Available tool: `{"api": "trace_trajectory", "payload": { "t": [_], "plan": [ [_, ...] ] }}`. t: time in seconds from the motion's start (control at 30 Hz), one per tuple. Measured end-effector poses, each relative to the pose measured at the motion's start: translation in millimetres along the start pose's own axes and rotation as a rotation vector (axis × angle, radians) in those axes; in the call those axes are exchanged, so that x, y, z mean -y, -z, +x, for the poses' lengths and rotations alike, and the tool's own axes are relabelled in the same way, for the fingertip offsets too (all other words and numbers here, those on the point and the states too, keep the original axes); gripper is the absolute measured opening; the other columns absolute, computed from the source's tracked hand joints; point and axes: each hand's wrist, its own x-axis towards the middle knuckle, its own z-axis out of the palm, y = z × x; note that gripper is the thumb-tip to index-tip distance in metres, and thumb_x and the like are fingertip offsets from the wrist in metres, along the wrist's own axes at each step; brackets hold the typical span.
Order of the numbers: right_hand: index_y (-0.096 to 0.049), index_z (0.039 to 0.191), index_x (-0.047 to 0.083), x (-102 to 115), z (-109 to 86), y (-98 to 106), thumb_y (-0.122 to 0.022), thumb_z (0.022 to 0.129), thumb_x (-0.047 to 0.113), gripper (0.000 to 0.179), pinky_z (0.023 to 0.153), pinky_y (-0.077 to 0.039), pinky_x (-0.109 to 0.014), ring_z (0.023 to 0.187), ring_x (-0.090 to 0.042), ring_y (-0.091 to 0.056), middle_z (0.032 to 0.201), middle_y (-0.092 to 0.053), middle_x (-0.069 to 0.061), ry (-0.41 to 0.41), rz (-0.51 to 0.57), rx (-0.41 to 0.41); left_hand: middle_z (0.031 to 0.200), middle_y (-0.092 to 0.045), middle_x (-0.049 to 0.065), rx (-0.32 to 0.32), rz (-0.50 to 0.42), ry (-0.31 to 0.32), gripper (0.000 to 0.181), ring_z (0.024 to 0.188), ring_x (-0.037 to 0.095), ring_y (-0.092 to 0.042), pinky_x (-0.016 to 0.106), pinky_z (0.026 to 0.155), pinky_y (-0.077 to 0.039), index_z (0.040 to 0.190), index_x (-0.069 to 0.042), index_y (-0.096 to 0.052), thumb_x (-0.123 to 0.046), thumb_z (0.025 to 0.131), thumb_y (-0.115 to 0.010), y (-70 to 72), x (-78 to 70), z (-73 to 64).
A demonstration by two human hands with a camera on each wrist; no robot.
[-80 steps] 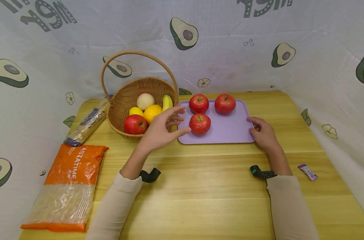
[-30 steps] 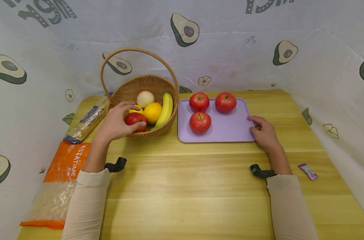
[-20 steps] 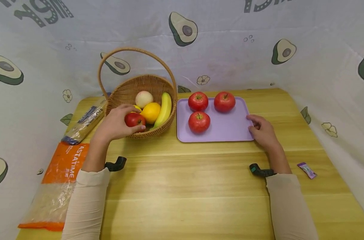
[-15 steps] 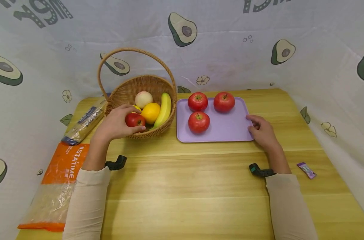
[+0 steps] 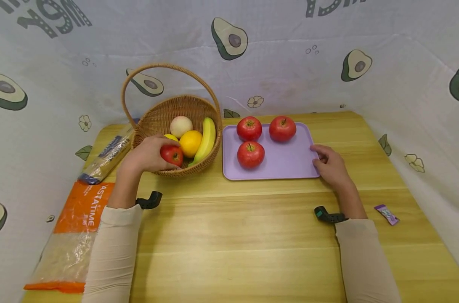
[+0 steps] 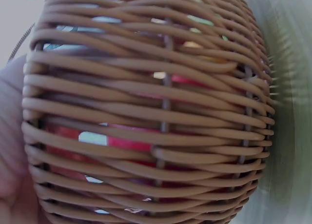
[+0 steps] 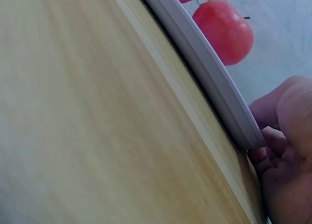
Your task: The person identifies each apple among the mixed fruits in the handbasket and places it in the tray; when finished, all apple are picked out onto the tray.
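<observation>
Inside the wicker basket (image 5: pixel 155 118) my left hand (image 5: pixel 147 155) grips a red apple (image 5: pixel 172 156), fingers curled over its left side and thumb at the front. In the left wrist view the basket's woven wall (image 6: pixel 146 92) covers most of the apple, with red showing through the gaps. My right hand (image 5: pixel 330 166) pinches the right edge of the lilac tray (image 5: pixel 290 158), as the right wrist view shows too. On that tray sit three red apples: one back left (image 5: pixel 249 128), one back right (image 5: pixel 282 129) and one in front (image 5: pixel 250 155).
A peach-like pale fruit (image 5: pixel 181 126), an orange (image 5: pixel 190 143), a partly hidden yellow fruit (image 5: pixel 171 137) and a banana (image 5: pixel 206 141) share the basket. Its handle (image 5: pixel 168 66) arches above. Left lie a pasta bag (image 5: pixel 78 235) and a long packet (image 5: pixel 110 155); right, a small purple sachet (image 5: pixel 387 214).
My left hand has gone from beside the tray to the basket, left of where it was, and has closed round the red apple there. My right hand stays on the tray edge.
</observation>
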Motion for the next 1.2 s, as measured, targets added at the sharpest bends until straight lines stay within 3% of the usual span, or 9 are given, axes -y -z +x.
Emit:
{"api": "trace_trajectory", "payload": {
  "t": [0.2, 0.33, 0.57, 0.8, 0.93, 1.2],
  "plan": [
    [-0.053, 0.147, 0.001, -4, -2.9, -1, -0.052, 0.103, 0.006, 0.045, 0.068, -0.04, -0.014, 0.094, -0.023, -0.045, 0.117, -0.051, -0.019, 0.0, -0.015, 0.006, 0.133, -0.062, 0.022, 0.04, -0.002, 0.037, 0.068, 0.122, 0.046, -0.053, 0.06, 0.096, -0.053, 0.137, -0.013, -0.065, -0.025, 0.076, -0.091, -8.7, 3.2, 3.1],
    [-0.052, 0.148, 0.001, -4, -3.2, -1, -0.051, 0.103, 0.006, 0.045, 0.07, -0.039, -0.013, 0.097, -0.023, -0.044, 0.123, -0.051, -0.021, -0.002, -0.013, 0.008, 0.129, -0.065, 0.021, 0.017, -0.011, 0.049, 0.069, 0.117, 0.043, -0.057, 0.057, 0.093, -0.055, 0.136, -0.013, -0.065, -0.025, 0.074, -0.092, -10.4, 3.1, 5.5],
    [-0.051, 0.151, 0.004, 0, -1.6, 2, -0.049, 0.105, 0.008, 0.046, 0.074, -0.037, -0.014, 0.104, -0.026, -0.043, 0.136, -0.049, -0.021, -0.008, -0.011, 0.011, 0.132, -0.062, 0.02, -0.084, -0.076, 0.075, 0.071, 0.117, 0.041, -0.055, 0.059, 0.094, -0.054, 0.137, -0.013, -0.064, -0.029, 0.074, -0.092, -7.7, 0.5, 4.9],
    [-0.052, 0.149, 0.002, 4, -1.8, 3, -0.049, 0.104, 0.006, 0.045, 0.073, -0.037, -0.014, 0.102, -0.025, -0.043, 0.138, -0.05, -0.021, 0.01, -0.019, 0.001, 0.144, -0.054, 0.021, -0.175, -0.119, 0.095, 0.069, 0.125, 0.046, -0.048, 0.064, 0.095, -0.051, 0.138, -0.016, -0.063, -0.035, 0.076, -0.089, -7.9, -4.3, 0.7],
    [-0.052, 0.149, 0.001, 5, -2.4, 3, -0.05, 0.104, 0.004, 0.045, 0.072, -0.036, -0.013, 0.101, -0.025, -0.043, 0.136, -0.05, -0.022, 0.015, -0.026, -0.001, 0.141, -0.057, 0.02, -0.208, -0.13, 0.076, 0.069, 0.122, 0.043, -0.053, 0.061, 0.094, -0.053, 0.136, -0.017, -0.064, -0.038, 0.075, -0.089, -8.9, -5.5, -0.2],
    [-0.053, 0.147, -0.001, 5, -1.2, 2, -0.051, 0.103, 0.002, 0.045, 0.07, -0.036, -0.009, 0.1, -0.025, -0.044, 0.139, -0.05, -0.022, 0.029, -0.013, -0.009, 0.139, -0.061, 0.014, -0.354, -0.228, 0.059, 0.071, 0.123, 0.036, -0.056, 0.059, 0.098, -0.048, 0.136, -0.018, -0.066, -0.042, 0.073, -0.09, -1.9, -4.5, -8.2]
  ]
}}
